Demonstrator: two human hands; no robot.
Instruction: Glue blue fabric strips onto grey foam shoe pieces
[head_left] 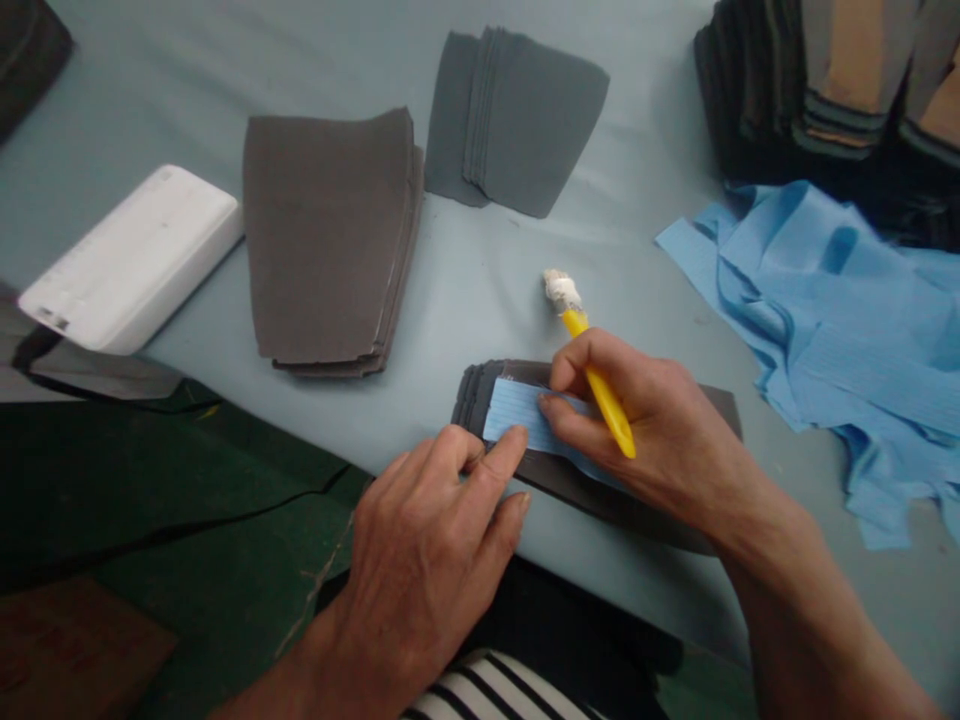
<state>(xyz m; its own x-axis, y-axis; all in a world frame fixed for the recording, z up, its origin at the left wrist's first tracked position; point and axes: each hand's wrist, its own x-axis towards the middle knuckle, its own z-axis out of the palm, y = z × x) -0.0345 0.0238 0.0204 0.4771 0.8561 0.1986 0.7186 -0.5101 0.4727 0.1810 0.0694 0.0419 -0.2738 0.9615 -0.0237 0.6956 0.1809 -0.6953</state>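
Observation:
In my right hand (667, 430) is a yellow-handled brush (609, 405), its bristle end caked white and pointing away from me. The thumb and index finger of that hand also meet on a light blue ribbed cloth strip (517, 412). This strip lies flat along a small stack of dark grey-brown pieces (555, 477) near the table's front edge. My left hand (442, 530) rests at the stack's left end, index fingertip pressing the strip's near edge and thumb held apart. Part of the strip is hidden under my right hand.
A stack of brown panels (326, 230) and a fanned stack of grey panels (517, 120) lie further back. On the left sits a white box-shaped device (135, 255) with a black cable (97, 395). Blue cloth strips (840, 310) heap at right, below dark stacked pieces (757, 80).

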